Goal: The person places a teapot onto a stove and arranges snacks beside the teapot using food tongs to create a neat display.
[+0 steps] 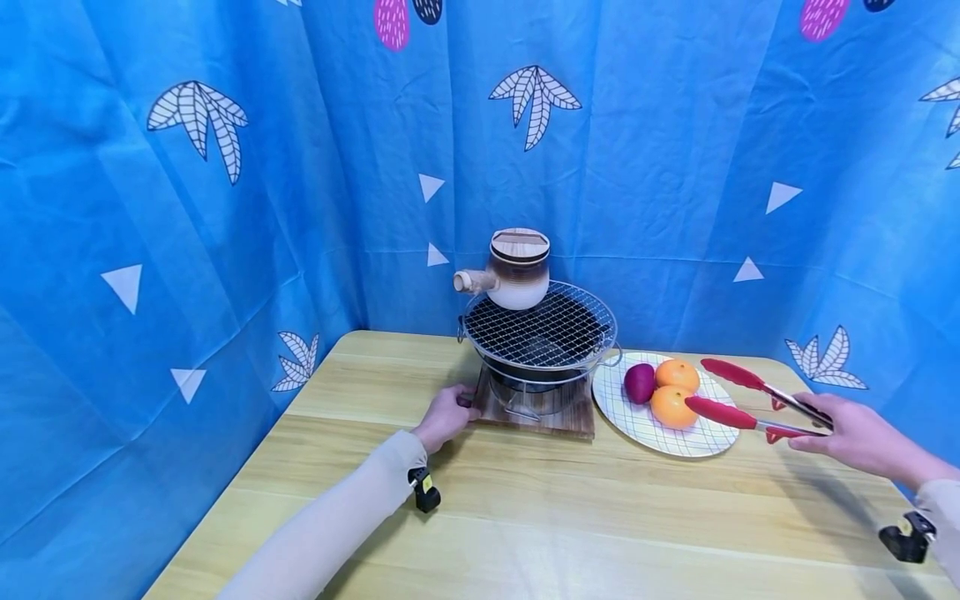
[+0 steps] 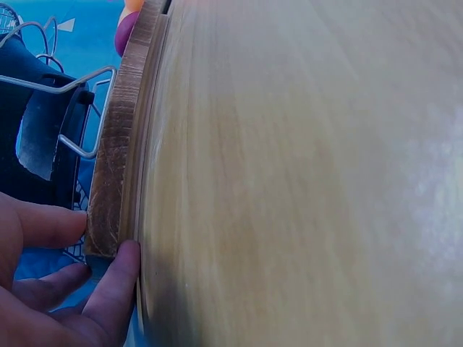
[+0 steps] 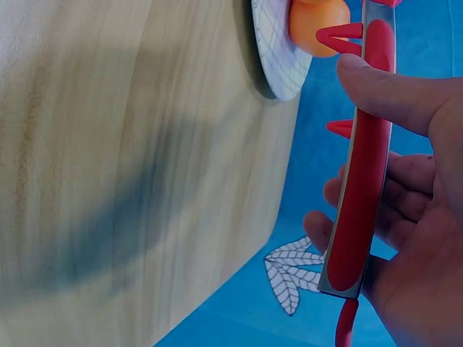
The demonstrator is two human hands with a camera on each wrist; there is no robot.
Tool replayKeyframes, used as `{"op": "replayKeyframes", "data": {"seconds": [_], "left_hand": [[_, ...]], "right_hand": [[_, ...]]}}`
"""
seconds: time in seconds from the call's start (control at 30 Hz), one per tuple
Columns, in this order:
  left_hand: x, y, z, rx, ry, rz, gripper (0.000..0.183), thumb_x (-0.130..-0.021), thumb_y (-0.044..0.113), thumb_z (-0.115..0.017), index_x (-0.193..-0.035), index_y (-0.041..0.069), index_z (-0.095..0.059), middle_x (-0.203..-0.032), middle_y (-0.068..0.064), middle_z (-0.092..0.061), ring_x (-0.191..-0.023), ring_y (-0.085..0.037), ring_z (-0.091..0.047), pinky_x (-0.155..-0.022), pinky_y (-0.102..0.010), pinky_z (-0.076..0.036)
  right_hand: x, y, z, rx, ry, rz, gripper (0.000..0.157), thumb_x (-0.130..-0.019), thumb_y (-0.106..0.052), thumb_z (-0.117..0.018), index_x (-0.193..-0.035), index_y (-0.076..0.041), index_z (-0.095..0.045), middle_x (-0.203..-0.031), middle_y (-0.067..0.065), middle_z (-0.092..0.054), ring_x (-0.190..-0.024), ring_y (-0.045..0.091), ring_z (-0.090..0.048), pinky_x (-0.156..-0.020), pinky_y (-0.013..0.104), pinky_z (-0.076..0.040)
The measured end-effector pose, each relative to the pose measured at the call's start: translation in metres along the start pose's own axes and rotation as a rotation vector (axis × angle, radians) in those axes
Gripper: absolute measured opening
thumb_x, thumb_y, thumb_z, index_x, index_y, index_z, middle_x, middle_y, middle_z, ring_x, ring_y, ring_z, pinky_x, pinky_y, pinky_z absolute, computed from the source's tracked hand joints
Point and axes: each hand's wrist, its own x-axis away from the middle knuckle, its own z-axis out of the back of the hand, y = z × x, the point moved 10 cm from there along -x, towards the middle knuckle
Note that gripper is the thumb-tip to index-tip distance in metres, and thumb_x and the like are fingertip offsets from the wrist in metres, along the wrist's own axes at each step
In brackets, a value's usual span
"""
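Note:
My left hand (image 1: 446, 417) grips the left end of a brown wooden board (image 1: 534, 422), thumb on one face and a fingertip against its edge in the left wrist view. On that board stands a round black tabletop grill (image 1: 517, 371) topped by a wire grate (image 1: 536, 337). A brown-and-white side-handled teapot (image 1: 522, 287) with a wooden lid sits at the back of the grate. My right hand (image 1: 862, 429) holds red-tipped tongs (image 1: 722, 412), their arms spread apart with nothing between the tips. The tips overlap the right side of a plate (image 1: 705, 442) in the head view.
Two oranges (image 1: 673, 407) and a dark purple round fruit (image 1: 639, 383) lie on the checked plate, right of the grill. The light wooden table (image 1: 600, 517) is bordered at the left, back and right by a blue patterned curtain (image 1: 645, 183).

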Motion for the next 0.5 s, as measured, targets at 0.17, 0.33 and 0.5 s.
{"op": "replayKeyframes", "data": {"seconds": [0.17,0.33,0.5], "left_hand": [[0.000,0.001,0.000,-0.002,0.001,-0.008,0.050,-0.083,0.000,-0.072,-0.132,0.000,-0.060,-0.116,-0.017,-0.068,-0.101,-0.027,-0.065,-0.087,-0.038,-0.056],[0.000,0.000,0.001,-0.007,0.000,-0.004,0.050,-0.084,0.001,-0.072,-0.133,0.000,-0.060,-0.117,-0.017,-0.068,-0.102,-0.027,-0.064,-0.088,-0.039,-0.055],[0.000,0.000,0.000,-0.002,-0.003,-0.002,0.051,-0.084,0.001,-0.071,-0.133,0.000,-0.059,-0.117,-0.017,-0.067,-0.101,-0.027,-0.064,-0.088,-0.039,-0.055]], "right_hand": [[-0.001,-0.008,0.003,0.012,0.004,0.016,0.083,-0.075,-0.034,-0.088,-0.130,0.016,-0.052,-0.112,0.034,-0.062,-0.086,0.035,-0.057,-0.068,0.045,-0.049],[-0.001,-0.017,0.004,0.005,0.001,0.032,0.083,-0.073,-0.034,-0.089,-0.131,0.013,-0.053,-0.117,0.036,-0.061,-0.091,0.040,-0.059,-0.071,0.050,-0.051],[-0.002,-0.025,0.005,0.008,0.001,0.052,0.084,-0.074,-0.036,-0.088,-0.133,0.013,-0.053,-0.126,0.042,-0.055,-0.104,0.051,-0.058,-0.079,0.063,-0.051]]}}
